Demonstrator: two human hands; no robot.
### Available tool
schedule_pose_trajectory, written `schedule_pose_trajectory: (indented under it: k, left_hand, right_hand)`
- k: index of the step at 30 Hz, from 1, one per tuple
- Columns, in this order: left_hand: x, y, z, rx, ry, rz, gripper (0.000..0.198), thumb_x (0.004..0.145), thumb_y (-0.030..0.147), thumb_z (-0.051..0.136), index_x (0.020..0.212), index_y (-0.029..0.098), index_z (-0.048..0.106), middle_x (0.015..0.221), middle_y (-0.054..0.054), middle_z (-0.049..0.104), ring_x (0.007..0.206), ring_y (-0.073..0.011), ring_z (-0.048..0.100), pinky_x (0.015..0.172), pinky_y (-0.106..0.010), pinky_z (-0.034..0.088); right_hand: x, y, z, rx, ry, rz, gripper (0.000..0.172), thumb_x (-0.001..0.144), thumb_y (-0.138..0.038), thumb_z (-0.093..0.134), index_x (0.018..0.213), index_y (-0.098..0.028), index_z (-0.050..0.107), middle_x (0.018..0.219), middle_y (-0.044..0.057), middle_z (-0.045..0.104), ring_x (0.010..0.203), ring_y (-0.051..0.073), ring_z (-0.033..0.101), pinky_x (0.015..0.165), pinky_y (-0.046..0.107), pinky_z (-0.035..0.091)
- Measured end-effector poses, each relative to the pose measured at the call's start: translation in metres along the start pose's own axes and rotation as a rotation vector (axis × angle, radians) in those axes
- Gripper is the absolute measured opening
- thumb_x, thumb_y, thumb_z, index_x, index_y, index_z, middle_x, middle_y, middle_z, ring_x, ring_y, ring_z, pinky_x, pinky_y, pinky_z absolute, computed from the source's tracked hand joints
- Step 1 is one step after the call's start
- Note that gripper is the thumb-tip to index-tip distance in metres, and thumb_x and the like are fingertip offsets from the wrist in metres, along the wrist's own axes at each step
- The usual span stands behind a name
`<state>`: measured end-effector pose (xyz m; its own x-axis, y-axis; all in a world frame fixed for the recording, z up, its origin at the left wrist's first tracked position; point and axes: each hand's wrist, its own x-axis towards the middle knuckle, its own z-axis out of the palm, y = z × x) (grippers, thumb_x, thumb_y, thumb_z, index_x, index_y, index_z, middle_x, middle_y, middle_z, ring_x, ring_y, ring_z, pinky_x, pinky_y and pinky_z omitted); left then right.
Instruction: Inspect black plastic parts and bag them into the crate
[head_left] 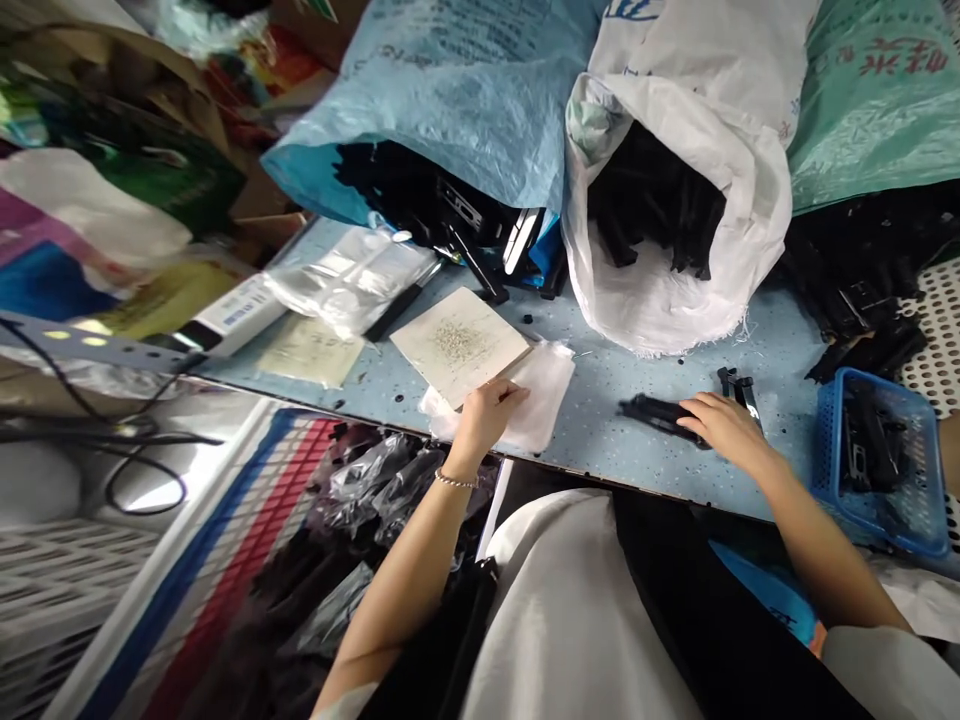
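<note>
My left hand (487, 412) is closed, thumb and fingers pinched together at the near corner of a pale square board (420, 340). Whatever the fingertips hold is too small or hidden. A pile of tiny light grains or parts (459, 343) lies on the board. Under it, a white sheet (546, 398) rests on the table. My right hand (724, 428) grips the right end of a long black plastic part (656, 416), which is low over or on the tabletop and slightly blurred. Beyond that hand lie other black pieces (742, 390).
Behind stand a blue bag (450, 80) and a white woven sack (675, 310) of black parts, plus a green bag (877, 120). A blue basket (889, 525) holds black parts at right. Clear plastic packets (345, 275) lie left on the speckled table (600, 440).
</note>
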<state>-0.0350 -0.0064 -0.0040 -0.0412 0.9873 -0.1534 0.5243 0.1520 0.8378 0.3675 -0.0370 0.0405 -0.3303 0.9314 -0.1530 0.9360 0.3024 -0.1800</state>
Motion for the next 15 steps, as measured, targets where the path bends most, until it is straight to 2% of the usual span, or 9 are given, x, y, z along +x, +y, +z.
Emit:
schedule_pose_trajectory:
  k: [3,5,7,11,13,15]
  left_hand:
    - [-0.003,-0.002,-0.002,-0.209,-0.054,-0.151,0.026,0.076,0.043,0.069,0.077,0.016,0.071,0.064,0.000,0.063,0.061,-0.0143,0.054,0.058,-0.026,0.042]
    - [-0.006,-0.001,0.000,-0.315,-0.048,-0.183,0.027,0.070,0.042,0.074,0.077,0.016,0.070,0.064,0.000,0.064,0.060,-0.0137,0.054,0.058,-0.026,0.042]
    - [-0.010,0.003,0.003,-0.344,-0.036,-0.183,0.028,0.068,0.042,0.076,0.075,0.016,0.070,0.063,0.000,0.064,0.059,-0.0135,0.054,0.057,-0.026,0.042]
    - [-0.019,0.014,0.008,-0.216,-0.048,-0.113,0.026,0.079,0.044,0.068,0.076,0.018,0.070,0.067,-0.002,0.067,0.063,-0.0157,0.058,0.062,-0.028,0.044]
    - [-0.021,0.018,0.012,-0.107,-0.033,-0.033,0.022,0.083,0.039,0.064,0.076,0.019,0.068,0.072,-0.003,0.069,0.070,-0.0176,0.062,0.068,-0.029,0.046]
    - [-0.021,0.018,0.017,-0.016,0.004,0.021,0.014,0.083,0.032,0.062,0.076,0.020,0.065,0.077,-0.003,0.070,0.075,-0.0190,0.064,0.073,-0.031,0.048]
  right_hand:
    - [-0.003,-0.023,0.013,-0.084,-0.011,0.060,0.042,0.104,-0.047,0.047,0.124,-0.015,0.066,0.116,0.017,0.068,0.108,0.035,0.066,0.088,0.046,0.054]
    - [-0.003,-0.042,0.022,-0.109,0.009,0.128,0.052,0.099,-0.055,0.054,0.126,-0.012,0.063,0.118,0.020,0.064,0.110,0.038,0.064,0.089,0.047,0.055]
    - [-0.001,-0.056,0.029,-0.082,0.008,0.219,0.055,0.095,-0.055,0.059,0.128,-0.011,0.060,0.118,0.021,0.063,0.110,0.038,0.064,0.086,0.047,0.056]
    - [0.009,-0.070,0.037,-0.001,0.072,0.315,0.059,0.099,-0.042,0.051,0.147,-0.009,0.044,0.132,0.024,0.058,0.121,0.038,0.059,0.091,0.047,0.055]
    - [0.016,-0.073,0.041,0.018,0.133,0.308,0.066,0.100,-0.050,0.049,0.149,-0.008,0.041,0.135,0.025,0.057,0.124,0.039,0.057,0.096,0.050,0.053]
    - [0.024,-0.075,0.046,0.024,0.188,0.302,0.073,0.097,-0.060,0.051,0.147,-0.006,0.044,0.129,0.026,0.059,0.120,0.041,0.057,0.097,0.053,0.051]
